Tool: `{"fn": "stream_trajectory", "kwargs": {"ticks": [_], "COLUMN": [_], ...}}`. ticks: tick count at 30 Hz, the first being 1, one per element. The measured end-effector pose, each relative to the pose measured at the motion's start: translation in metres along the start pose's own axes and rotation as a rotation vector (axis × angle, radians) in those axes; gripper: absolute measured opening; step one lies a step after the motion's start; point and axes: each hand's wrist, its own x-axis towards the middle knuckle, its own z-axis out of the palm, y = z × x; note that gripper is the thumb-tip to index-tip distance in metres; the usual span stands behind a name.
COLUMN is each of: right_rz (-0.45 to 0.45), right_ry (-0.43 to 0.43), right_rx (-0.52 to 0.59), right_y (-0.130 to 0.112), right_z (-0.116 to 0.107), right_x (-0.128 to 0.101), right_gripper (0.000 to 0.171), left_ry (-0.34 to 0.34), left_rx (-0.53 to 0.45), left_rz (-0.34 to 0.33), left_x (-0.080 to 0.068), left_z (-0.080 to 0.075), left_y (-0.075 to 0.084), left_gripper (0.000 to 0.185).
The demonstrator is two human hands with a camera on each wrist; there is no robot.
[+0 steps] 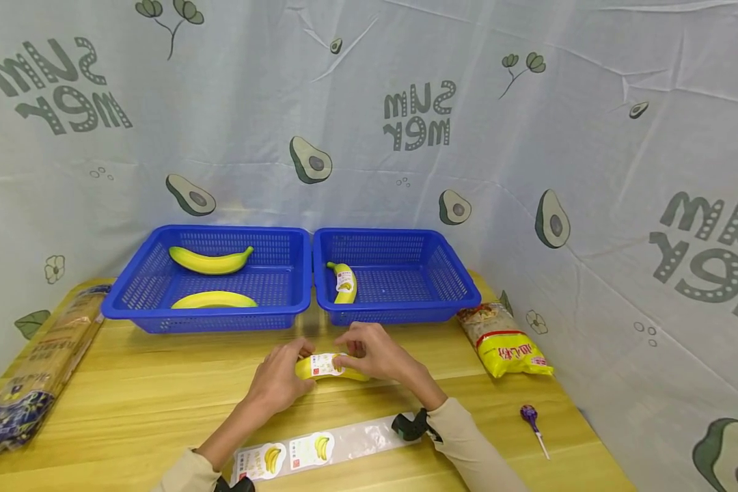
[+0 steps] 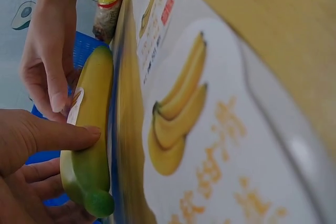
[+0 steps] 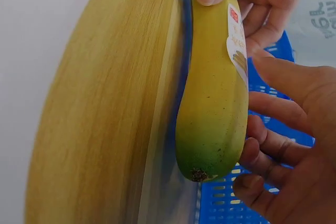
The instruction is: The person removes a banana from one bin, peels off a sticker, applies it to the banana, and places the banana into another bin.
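Note:
A yellow banana (image 1: 352, 375) with greenish ends is between both hands, low over the table. My left hand (image 1: 281, 376) grips its stem end, thumb laid along the near side and fingers behind. A white banana-print sticker (image 1: 322, 365) is on the banana's upper face. With its thumb, my right hand (image 1: 378, 352) touches that sticker (image 3: 238, 45); its other fingers, loosely bent, are spread along the banana's far side. Nearer me lies a clear backing strip (image 1: 369, 437) bearing two similar stickers at its left part.
Two blue baskets stand at the back: the left basket (image 1: 209, 316) has two plain bananas, the right basket (image 1: 400, 314) one stickered banana (image 1: 344, 283). At the left edge lies a long noodle pack (image 1: 43, 376). On the right are a yellow food bag (image 1: 507, 345) and a purple lollipop (image 1: 529, 415).

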Motion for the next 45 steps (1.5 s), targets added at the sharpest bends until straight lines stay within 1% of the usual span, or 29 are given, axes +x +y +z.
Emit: {"fn": "stream_trajectory", "kwargs": {"ticks": [4,8,14,17,22,27,29,32,36,39,42,44,45], "right_rz": [0.026,0.046,0.06,0.052,0.037,0.048,0.056,0.062,0.084,0.109,0.131,0.15,0.166], "right_ry": [-0.002,-0.042,-0.095,-0.112,-0.134,-0.174,-0.2,-0.25,-0.309,-0.328,-0.335,-0.343,-0.349], "right_rx": [0.017,0.038,0.076,0.092,0.118,0.158,0.178,0.201,0.207,0.208,0.217,0.232,0.25], "right_y": [-0.003,-0.006,-0.008,-0.009,-0.01,-0.01,-0.009,-0.009,-0.01,-0.011,-0.012,-0.013,-0.014], "right_z": [-0.001,-0.002,-0.003,-0.003,-0.008,-0.016,-0.019,-0.024,-0.031,-0.036,-0.042,-0.046,-0.048], "right_x": [0.0,0.0,-0.001,-0.001,-0.001,-0.002,-0.003,-0.003,-0.004,-0.005,-0.008,-0.01,-0.011], "right_gripper": [0.034,0.036,0.031,0.029,0.027,0.031,0.035,0.042,0.043,0.043,0.043,0.043,0.043], "left_ry": [0.01,0.019,0.026,0.021,0.042,0.073,0.086,0.106,0.114,0.121,0.127,0.128,0.124], "left_rx": [-0.011,-0.016,-0.047,-0.054,-0.054,-0.059,-0.07,-0.084,-0.104,-0.096,-0.064,-0.048,-0.055], "left_rz": [0.025,0.05,0.097,0.104,0.107,0.084,0.079,0.099,0.112,0.093,0.07,0.062,0.056], "left_x": [0.0,-0.002,-0.004,-0.005,-0.004,-0.002,-0.001,0.0,0.0,0.0,0.0,0.001,0.001], "left_z": [0.0,0.0,0.001,0.0,-0.004,-0.006,-0.006,-0.006,-0.006,-0.008,-0.01,-0.011,-0.011], "left_y": [0.003,0.007,0.01,0.012,0.014,0.015,0.015,0.015,0.015,0.015,0.014,0.013,0.013], "left_gripper": [0.05,0.05,0.05,0.05,0.048,0.046,0.046,0.046,0.049,0.054,0.06,0.061,0.06]}}
